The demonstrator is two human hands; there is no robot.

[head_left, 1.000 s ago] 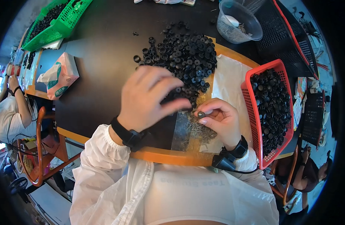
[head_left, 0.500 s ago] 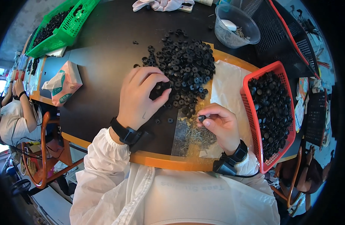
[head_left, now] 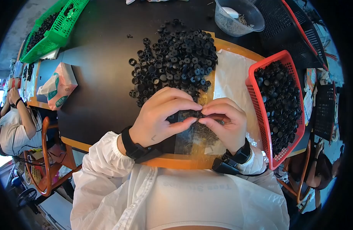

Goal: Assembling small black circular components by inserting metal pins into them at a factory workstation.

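Observation:
My left hand (head_left: pixel 164 114) and my right hand (head_left: pixel 227 122) meet fingertip to fingertip over the near edge of the table. Both are pinched shut on a small black plastic part (head_left: pixel 200 114), mostly hidden by the fingers; whether it is one piece or two, I cannot tell. Just beyond the hands spreads a heap of small round black plastic parts (head_left: pixel 192 53), some like cups and others like discs with a centre hole. Beneath my right hand lies a pile of small metal pins or screws (head_left: pixel 205 135) on a clear sheet.
A red basket (head_left: pixel 257 111) full of black caps stands right of my right hand. Behind it are a clear plastic tub (head_left: pixel 222 23) and black crates (head_left: pixel 278 28). At left are a tissue pack (head_left: pixel 65 86) and a green basket (head_left: pixel 61 40). Another person (head_left: pixel 19 126) sits far left.
My left hand has moved right from the heap to meet my right hand, which still pinches a black part. The view has shifted slightly.

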